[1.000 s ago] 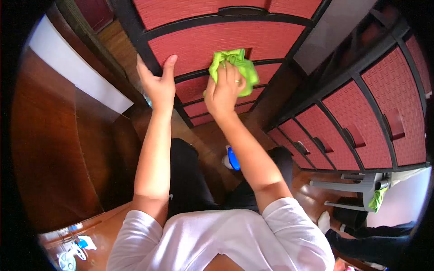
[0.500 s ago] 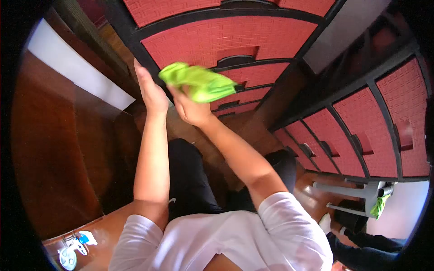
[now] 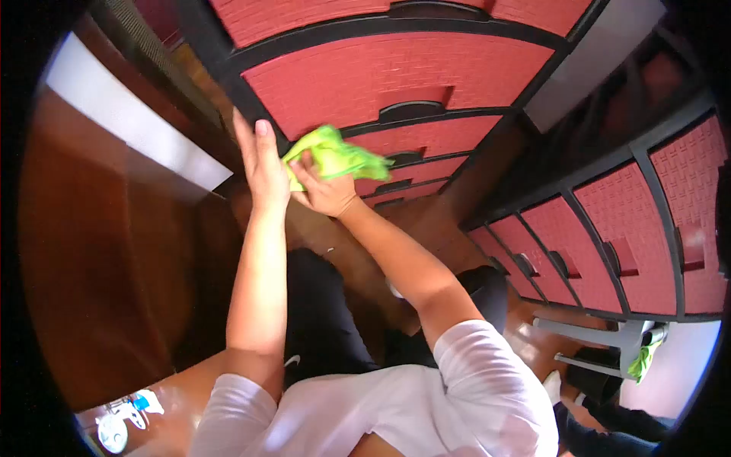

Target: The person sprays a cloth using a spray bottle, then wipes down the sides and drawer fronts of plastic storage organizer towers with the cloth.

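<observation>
I note blurred green cloth (image 3: 339, 161) before the drawer unit (image 3: 327, 80). Left of that unit, wood panel (image 3: 91, 244) dim; right, floor (image 3: 524, 335) glaring.

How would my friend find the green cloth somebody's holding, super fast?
Look for the red-and-black drawers at the top middle. Near their left edge, the right hand holds the bright green cloth. Unlike the other green cloth hanging at far right, it's in a hand.

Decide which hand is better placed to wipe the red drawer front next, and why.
Probably the right hand: it holds the green cloth near the red drawer front; the left hand, without cloth, is beside the black frame.
</observation>
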